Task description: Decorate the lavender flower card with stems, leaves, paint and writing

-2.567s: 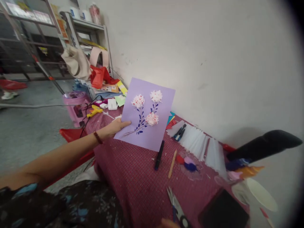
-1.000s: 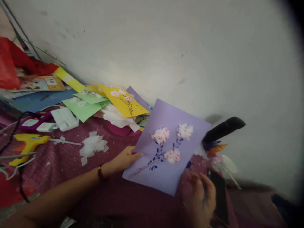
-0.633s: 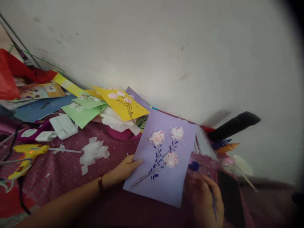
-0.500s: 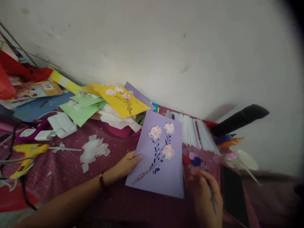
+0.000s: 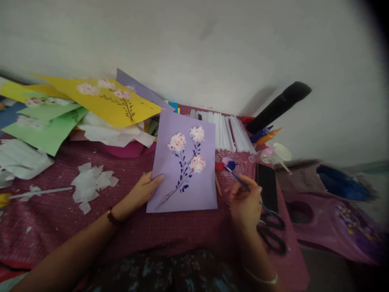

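Note:
My left hand [image 5: 148, 187] grips the left edge of a purple card [image 5: 165, 166], its thumb on the front. The card bears three white flower heads dotted with red, dark blue leaves and brown stems. My right hand [image 5: 246, 200] is closed around a thin blue paintbrush [image 5: 240, 180]. The brush tip is at the dabs of paint, where red paint [image 5: 219, 166], pink paint [image 5: 226, 161] and dark blue paint [image 5: 231, 165] lie on a clear surface. Whether the bristles touch the paint I cannot tell.
Behind lie a yellow flower card [image 5: 112, 107], green cards [image 5: 45, 129] and white glue sticks [image 5: 223, 132]. On the right are a phone [image 5: 268, 188], black scissors [image 5: 272, 235], paint tubes [image 5: 267, 137] and a white cup [image 5: 282, 152]. White paper scraps [image 5: 91, 182] lie left.
My view has shifted right and down. The brush in my right hand has swung from pointing down to pointing its tip at the paint dabs. My left hand still holds the card.

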Motion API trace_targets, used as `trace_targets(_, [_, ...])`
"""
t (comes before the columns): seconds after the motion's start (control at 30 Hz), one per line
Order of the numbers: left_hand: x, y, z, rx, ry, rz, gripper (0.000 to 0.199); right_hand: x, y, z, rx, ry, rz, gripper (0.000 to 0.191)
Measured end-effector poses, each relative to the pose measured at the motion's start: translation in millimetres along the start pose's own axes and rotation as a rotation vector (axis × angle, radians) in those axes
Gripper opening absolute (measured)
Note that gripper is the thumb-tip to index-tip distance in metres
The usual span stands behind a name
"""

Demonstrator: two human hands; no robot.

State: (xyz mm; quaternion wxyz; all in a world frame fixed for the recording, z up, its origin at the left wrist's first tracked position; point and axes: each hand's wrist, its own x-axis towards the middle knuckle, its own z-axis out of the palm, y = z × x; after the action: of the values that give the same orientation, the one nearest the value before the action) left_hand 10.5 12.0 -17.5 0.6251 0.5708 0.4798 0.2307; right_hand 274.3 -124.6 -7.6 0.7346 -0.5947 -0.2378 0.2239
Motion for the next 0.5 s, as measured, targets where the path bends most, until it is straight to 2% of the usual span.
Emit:
trace_targets(0.1, [-1.4,3.3,-0.1,0.020,-0.003,-0.001,0.066,1.2,-3.2,-0.2,-0.003,0.055,-0.017,0.019])
trace_targets(0.17, [-2.3,6.0,0.0,0.030,-0.003,-0.001,0.065,1.4,-4.6,-0.2,-0.031,0.071,0.000,0.014])
trace_targets(0.3, [-3.7,8.7,0.6,0.027,-0.001,-0.017,0.062,-0.5,-6.1,-1.3,-0.106,0.035,0.019,0.021])
trace_targets(0.5, [-3.1,3.0,3.0,-0.052,-0.035,-0.029,0.056,-1.4,-4.1,-3.1,-0.097,-0.037,0.061,0.027])
